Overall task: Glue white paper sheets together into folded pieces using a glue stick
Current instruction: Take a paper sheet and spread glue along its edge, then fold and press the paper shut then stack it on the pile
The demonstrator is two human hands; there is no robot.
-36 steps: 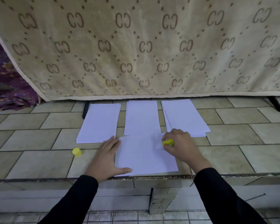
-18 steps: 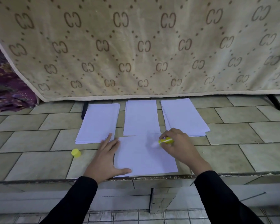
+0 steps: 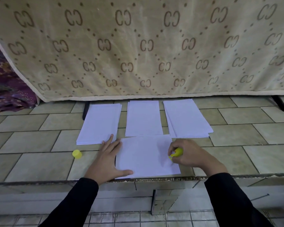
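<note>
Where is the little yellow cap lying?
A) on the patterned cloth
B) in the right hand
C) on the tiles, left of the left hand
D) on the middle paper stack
C: the yellow cap lies by itself on the tiles, left of the left hand.

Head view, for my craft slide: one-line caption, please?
Left hand flat on a white sheet while the right hand holds a yellow glue stick against its right side.
</note>
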